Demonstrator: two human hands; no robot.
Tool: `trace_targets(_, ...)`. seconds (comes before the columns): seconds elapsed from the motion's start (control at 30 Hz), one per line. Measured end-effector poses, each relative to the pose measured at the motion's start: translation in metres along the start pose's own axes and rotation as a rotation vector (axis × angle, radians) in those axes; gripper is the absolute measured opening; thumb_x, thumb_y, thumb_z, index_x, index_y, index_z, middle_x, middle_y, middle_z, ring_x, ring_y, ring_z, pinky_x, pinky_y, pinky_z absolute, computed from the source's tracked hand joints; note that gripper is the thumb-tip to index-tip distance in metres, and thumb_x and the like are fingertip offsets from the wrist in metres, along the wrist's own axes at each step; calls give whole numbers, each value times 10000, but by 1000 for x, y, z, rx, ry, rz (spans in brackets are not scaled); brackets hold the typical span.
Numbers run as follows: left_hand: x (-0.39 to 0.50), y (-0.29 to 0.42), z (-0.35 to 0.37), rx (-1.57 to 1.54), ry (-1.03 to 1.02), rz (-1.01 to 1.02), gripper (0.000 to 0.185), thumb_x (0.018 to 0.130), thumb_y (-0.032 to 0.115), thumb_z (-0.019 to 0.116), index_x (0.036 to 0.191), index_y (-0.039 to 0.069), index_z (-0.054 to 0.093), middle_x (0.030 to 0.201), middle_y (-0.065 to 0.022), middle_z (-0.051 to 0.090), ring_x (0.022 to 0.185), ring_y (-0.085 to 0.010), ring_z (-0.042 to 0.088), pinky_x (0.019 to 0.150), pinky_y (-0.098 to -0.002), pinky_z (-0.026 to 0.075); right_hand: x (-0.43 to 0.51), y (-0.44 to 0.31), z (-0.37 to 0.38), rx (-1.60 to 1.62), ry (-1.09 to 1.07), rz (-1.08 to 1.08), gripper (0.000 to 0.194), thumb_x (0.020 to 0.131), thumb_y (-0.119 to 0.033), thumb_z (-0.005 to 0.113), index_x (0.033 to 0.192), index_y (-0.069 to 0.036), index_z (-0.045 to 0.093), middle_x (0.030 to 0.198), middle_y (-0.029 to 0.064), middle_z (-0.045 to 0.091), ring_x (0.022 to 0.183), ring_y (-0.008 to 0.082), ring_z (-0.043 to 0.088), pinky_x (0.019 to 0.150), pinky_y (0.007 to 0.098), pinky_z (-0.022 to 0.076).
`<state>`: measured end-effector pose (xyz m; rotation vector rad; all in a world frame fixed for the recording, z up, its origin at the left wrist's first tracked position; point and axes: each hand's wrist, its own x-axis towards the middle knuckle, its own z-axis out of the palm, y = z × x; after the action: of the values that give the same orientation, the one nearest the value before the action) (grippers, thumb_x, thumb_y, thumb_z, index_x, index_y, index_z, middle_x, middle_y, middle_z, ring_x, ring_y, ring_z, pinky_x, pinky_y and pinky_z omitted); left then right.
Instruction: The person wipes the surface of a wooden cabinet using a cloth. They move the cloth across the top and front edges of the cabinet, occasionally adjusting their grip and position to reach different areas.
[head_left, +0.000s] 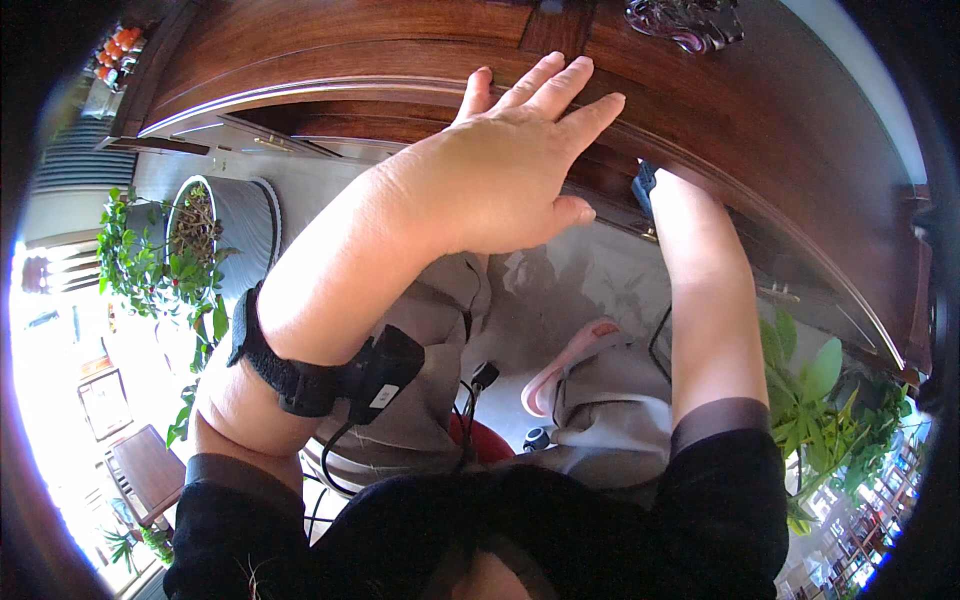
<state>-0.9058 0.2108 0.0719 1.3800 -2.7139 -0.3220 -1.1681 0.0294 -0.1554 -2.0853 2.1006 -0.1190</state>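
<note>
My left hand (517, 157) is spread palm-down over the front edge of a polished dark-wood cabinet (315, 56). Its fingertips reach onto the top, the fingers are apart, and nothing shows in it. My right forearm (705, 292) reaches forward beneath the overhanging edge. My right hand is out of view under that edge. Dark-blue cloth (643, 187) shows beside the right wrist; whether the hand grips it is hidden. Below the top, the cabinet front has a brass handle (271, 142) on the left.
A black strapped device (386, 375) with a cable sits on my left forearm. Potted plants stand at left (191, 217) and right (817, 375). A dark glossy ornament (686, 22) rests on the top. A pink slipper (577, 360) and hanging cables (472, 390) are below me.
</note>
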Motion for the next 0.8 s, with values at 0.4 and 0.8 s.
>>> trace_targets(0.4, 9, 2, 3, 47, -27, -93, 762, 924, 352, 630, 1558, 188, 241, 1630, -144, 144, 1509, -321, 128, 1158, -650, 147, -153, -59, -22, 19, -234, -662, 415, 994, -175, 385, 1366, -232, 560, 1567, 12, 358, 1449, 211, 316, 1191, 489, 243)
trace_targets(0.8, -50, -16, -38, -60, -201, -164, 467, 999, 308, 487, 1398, 68, 501, 1527, -220, 355, 1377, -383, 393, 1158, -448, 288, -130, 145, -24, -94, -13, 284, 577, 1002, -415, 313, 1476, -93, 386, 1488, 237, 404, 1357, 402, 401, 1139, 470, 307)
